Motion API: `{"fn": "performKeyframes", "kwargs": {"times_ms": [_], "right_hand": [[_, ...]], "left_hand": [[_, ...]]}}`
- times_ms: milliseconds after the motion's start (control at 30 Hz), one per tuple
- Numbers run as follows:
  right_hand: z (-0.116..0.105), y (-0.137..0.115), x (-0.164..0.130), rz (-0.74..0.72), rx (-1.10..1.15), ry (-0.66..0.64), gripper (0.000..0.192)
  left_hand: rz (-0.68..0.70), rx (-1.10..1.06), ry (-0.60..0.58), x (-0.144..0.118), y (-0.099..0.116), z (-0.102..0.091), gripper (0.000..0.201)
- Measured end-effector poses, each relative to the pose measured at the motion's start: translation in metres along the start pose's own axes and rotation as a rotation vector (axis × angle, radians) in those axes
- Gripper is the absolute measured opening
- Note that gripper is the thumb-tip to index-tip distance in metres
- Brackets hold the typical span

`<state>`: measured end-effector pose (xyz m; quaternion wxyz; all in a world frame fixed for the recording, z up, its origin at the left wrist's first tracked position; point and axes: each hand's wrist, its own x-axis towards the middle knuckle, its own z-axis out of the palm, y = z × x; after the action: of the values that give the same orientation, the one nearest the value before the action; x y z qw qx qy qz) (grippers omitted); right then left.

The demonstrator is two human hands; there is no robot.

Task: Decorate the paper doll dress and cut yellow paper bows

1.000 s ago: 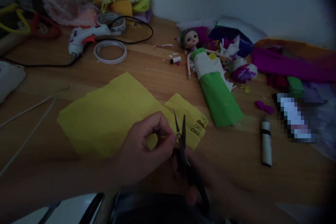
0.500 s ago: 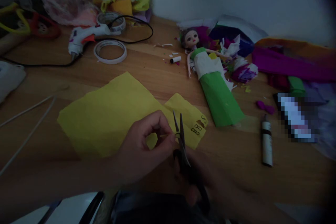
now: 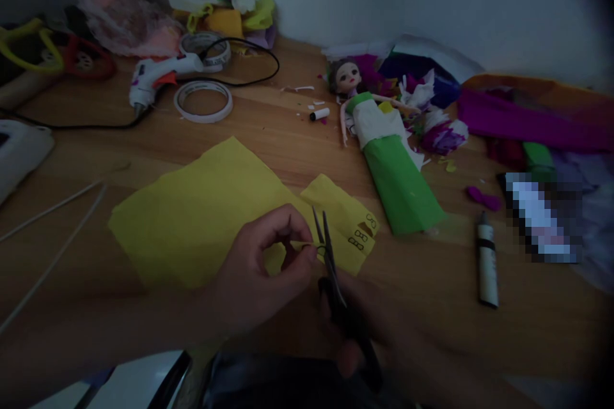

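Between thumb and forefinger, my left hand pinches a small piece of yellow paper with a dark drawn outline. My right hand is closed round the black handles of a pair of scissors. Their blades point up and stand slightly apart, right at the small piece by my left fingertips. Beneath both hands lies a large yellow sheet. Beside it is a smaller yellow sheet with little bow shapes drawn near a notched edge.
A doll in green and white paper lies behind the sheets. To the right are a marker, a purple bow and a pixelated phone-like object. A glue gun with its cord and a tape roll lie back left.
The scissor blades have closed somewhat at the small yellow piece, and more of that piece shows at my left fingertips. The whole view has shifted slightly.
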<state>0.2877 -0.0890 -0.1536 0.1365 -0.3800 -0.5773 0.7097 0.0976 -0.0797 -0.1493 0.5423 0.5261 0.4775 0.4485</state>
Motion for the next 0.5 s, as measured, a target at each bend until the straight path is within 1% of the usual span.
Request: {"fn": "performKeyframes", "kwargs": {"times_ms": [200, 400, 500], "right_hand": [[0.0, 0.0032, -0.0019, 0.006, -0.024, -0.002, 0.037], [0.0006, 0.0008, -0.0035, 0.003, -0.042, 0.004, 0.034], [0.0001, -0.0003, -0.0026, 0.022, -0.073, 0.001, 0.035]], "left_hand": [[0.014, 0.023, 0.058, 0.0009, -0.0011, -0.0016, 0.008], [0.014, -0.005, 0.043, -0.0006, -0.0007, -0.001, 0.01], [0.007, -0.02, 0.054, -0.0006, -0.0007, -0.0014, 0.013]]}}
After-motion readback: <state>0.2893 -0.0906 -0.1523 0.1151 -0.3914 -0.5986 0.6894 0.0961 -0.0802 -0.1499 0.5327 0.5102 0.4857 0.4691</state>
